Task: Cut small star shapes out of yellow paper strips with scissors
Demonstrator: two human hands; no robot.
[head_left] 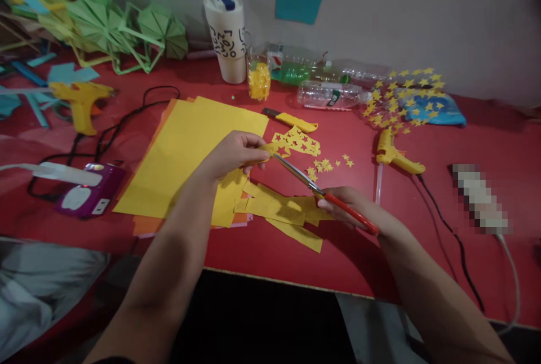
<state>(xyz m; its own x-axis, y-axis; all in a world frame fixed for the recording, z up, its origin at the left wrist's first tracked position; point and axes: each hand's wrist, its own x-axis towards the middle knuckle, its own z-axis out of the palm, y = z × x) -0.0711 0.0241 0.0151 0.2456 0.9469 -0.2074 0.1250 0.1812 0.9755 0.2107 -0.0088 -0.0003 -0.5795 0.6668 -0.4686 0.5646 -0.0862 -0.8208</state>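
Observation:
My left hand [243, 152] pinches a yellow paper strip [279, 150] with a star-shaped cut-out at its end. In my right hand [353, 206] is a pair of scissors [310, 183] with red handles, its blade tips at the paper by my left fingertips. Beyond the blades lie punched yellow scraps [302, 141] full of star holes and a small heap of cut stars [323, 165]. Yellow paper strips [279, 206] lie under and between my hands. A stack of yellow sheets [181, 144], with orange ones beneath, spreads below my left forearm.
A yellow cutter knife [298, 121] lies behind the scraps. Yellow glue guns rest at left [82, 102] and right [397, 152], with trailing cords. A white tumbler [226, 37], plastic bottles [329, 93] and a star cluster [401, 102] stand along the wall. A purple power strip [91, 189] sits left.

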